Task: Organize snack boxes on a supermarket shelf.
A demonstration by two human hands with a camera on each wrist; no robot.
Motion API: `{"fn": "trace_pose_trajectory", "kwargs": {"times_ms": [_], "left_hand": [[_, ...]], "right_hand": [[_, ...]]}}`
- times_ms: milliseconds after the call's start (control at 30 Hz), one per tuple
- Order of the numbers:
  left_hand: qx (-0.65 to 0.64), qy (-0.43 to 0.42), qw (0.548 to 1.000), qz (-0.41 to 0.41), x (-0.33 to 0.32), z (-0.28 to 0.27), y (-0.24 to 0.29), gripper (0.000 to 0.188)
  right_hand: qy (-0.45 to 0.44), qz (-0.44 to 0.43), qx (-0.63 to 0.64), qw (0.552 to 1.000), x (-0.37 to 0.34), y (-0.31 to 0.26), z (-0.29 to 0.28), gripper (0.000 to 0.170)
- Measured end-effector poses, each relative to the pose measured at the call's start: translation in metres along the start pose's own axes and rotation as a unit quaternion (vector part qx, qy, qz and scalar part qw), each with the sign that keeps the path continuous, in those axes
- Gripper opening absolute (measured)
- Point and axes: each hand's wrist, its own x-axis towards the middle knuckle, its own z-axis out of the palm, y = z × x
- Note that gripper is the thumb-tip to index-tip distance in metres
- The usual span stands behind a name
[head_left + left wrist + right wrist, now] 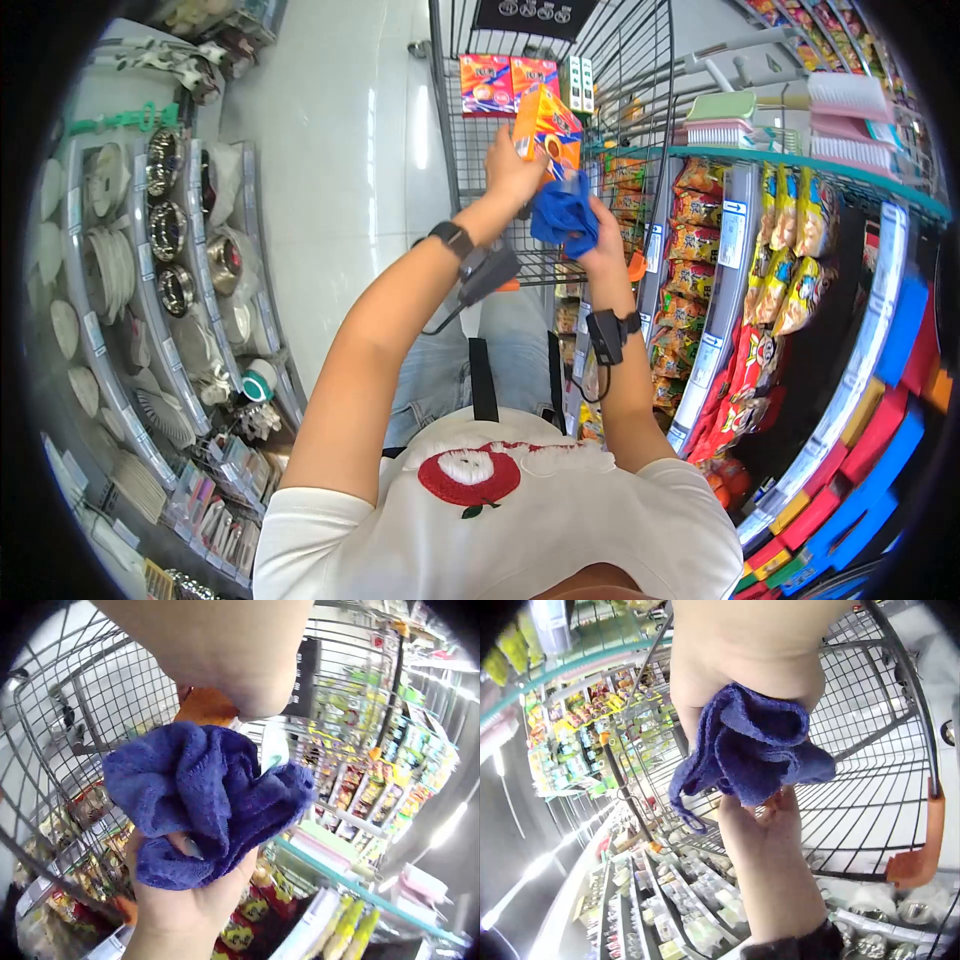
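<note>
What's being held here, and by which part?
Left hand: an orange box, by its near side. Right hand: a blue cloth, by its near folds.

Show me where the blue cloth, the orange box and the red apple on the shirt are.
Blue cloth (214,784): left wrist view, on its crumpled middle.
Orange box (560,138): head view, on its printed side.
Red apple (474,491): head view, on its red area below the white patch.

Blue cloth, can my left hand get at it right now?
Probably yes, though not freely: the blue cloth is bunched in the right hand, just beside the orange box. The left hand grips that box, so it would likely need to free some fingers.
</note>
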Motion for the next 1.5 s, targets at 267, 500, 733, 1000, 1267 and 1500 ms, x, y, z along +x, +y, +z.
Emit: {"fn": "trace_pose_trajectory", "kwargs": {"times_ms": [267,500,733,1000,1267,1500], "left_hand": [[-0.054,-0.129,0.961,0.239,-0.123,-0.14,0.052,0.078],[0.052,-0.373,0.836,0.398,-0.229,-0.235,0.113,0.062],[-0.032,-0.601,0.77,0.212,-0.257,-0.26,0.143,0.083],[-0.221,-0.6,0.768,0.033,-0.295,-0.218,0.117,0.091],[-0.316,-0.511,0.799,-0.015,-0.334,-0.171,0.063,0.086],[-0.37,-0.377,0.839,-0.13,-0.387,-0.173,0.008,0.058]], "right_hand": [[-0.119,0.07,0.157,0.978,-0.117,0.024,0.025,0.034],[-0.229,-0.012,-0.142,0.963,-0.219,0.061,0.034,0.075],[-0.342,-0.054,-0.3,0.889,-0.247,0.05,0.074,0.079],[-0.292,-0.076,-0.393,0.869,-0.299,0.019,0.063,0.081],[-0.127,-0.288,-0.153,0.937,-0.345,0.006,0.023,0.049],[-0.132,-0.475,-0.487,0.721,-0.316,0.053,0.032,0.055]]}}
